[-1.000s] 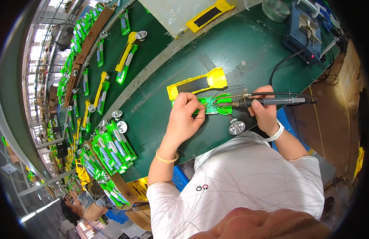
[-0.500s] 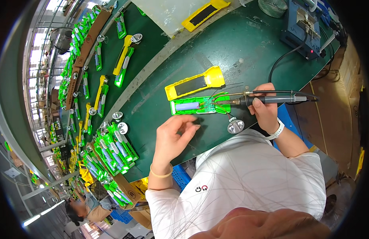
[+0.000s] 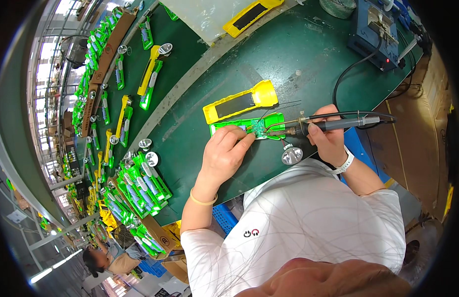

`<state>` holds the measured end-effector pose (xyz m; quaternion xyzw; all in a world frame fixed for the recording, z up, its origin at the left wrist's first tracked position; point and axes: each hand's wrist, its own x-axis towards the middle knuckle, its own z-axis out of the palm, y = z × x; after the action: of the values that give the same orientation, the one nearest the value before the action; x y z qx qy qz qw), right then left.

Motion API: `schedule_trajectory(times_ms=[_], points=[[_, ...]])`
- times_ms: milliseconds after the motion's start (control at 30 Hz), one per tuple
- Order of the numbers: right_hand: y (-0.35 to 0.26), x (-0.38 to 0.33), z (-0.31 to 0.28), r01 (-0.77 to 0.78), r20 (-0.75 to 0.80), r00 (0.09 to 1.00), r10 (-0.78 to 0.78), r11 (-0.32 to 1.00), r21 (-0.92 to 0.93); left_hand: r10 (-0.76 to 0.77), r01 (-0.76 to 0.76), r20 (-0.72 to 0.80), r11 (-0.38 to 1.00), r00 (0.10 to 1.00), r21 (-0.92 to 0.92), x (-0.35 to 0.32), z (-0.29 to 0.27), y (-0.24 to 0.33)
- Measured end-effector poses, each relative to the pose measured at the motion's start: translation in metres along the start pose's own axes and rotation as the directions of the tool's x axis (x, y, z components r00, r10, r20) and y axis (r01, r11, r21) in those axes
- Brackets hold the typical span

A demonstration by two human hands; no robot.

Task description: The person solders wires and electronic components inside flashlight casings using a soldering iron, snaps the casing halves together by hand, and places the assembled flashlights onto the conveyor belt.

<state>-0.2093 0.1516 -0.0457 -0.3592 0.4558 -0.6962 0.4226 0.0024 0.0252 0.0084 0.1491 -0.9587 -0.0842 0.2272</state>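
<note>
My right hand is closed around a soldering iron with a thin solder-feed tube along it. Its tip reaches the small green circuit board in a green flashlight half-shell. My left hand lies over the shell's left part, hiding most of the battery; its thumb and fingertips come together at the board's left edge, and what they pinch is too small to make out. A round reflector lamp head hangs by wires at the shell's near side. Just beyond lies a yellow flashlight half-shell with a dark panel.
At the back right stands a blue soldering station, its black cable curving to the iron. Several green shells with batteries are piled at left in a carton. More yellow and green shells line the dark green surface beyond a grey strip.
My left hand has moved up and right from the table onto the green shell, its fingers now covering the battery. The iron's tip has dropped slightly toward the board's near side.
</note>
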Motion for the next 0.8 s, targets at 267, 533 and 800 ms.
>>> schedule_trajectory(times_ms=[267,533,800], points=[[-0.002,0.004,0.003,-0.057,0.051,0.997,0.066,0.986,-0.158,-0.007,0.005,0.056,0.999,0.998,0.038,0.002,-0.003,0.001],[-0.003,0.003,-0.001,-0.049,-0.026,0.998,0.054,0.985,0.163,-0.013,0.009,0.069,0.998,0.998,0.056,0.003,-0.003,0.002],[-0.023,0.015,-0.011,0.123,-0.218,0.972,-0.082,0.975,0.183,-0.247,0.245,-0.008,0.964,0.969,-0.108,0.022,-0.004,0.000]])
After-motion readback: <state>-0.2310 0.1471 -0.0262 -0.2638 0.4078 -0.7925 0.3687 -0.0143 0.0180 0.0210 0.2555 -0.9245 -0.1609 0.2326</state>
